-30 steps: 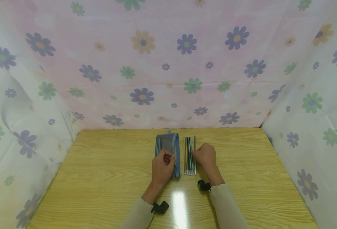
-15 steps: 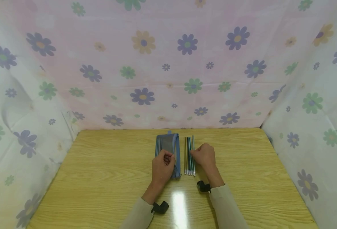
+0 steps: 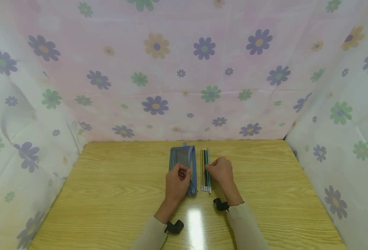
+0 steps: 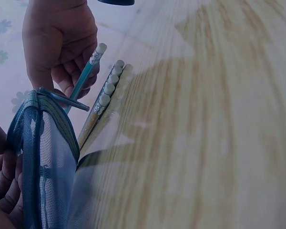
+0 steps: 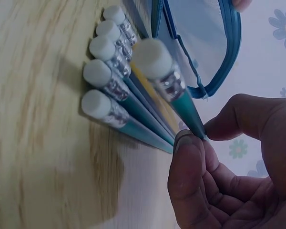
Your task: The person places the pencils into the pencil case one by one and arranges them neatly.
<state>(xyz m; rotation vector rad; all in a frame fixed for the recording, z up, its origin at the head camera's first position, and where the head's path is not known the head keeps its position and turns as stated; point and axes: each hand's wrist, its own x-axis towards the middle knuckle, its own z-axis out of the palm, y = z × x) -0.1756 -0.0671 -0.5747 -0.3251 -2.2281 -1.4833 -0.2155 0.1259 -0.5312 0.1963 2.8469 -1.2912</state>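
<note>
In the head view my right hand [image 3: 222,170] is at the right side of a row of pencils [image 3: 203,173]. It pinches one teal pencil [image 5: 185,109] between thumb and index finger; the white eraser end is raised over the row in the right wrist view. Several other pencils lie side by side on the table, erasers toward me. My left hand [image 3: 177,182] pinches the edge of a blue mesh zip pouch [image 3: 184,154] just left of the row, its zipped mouth parted toward the pencils. Blue pencils [image 3: 172,160] show through the pouch's left part; the left hand hides its lower half.
The wood-grain table [image 3: 118,194] carries the pouch and pencils near its far edge. A flowered cloth [image 3: 184,83] hangs behind and on both sides. Black wrist cameras [image 3: 175,226] sit by both cuffs, and a light reflection lies on the table in front.
My right hand has shifted left with the pinched pencil, from beside the row to over its right side. My left hand and the pouch have stayed in place.
</note>
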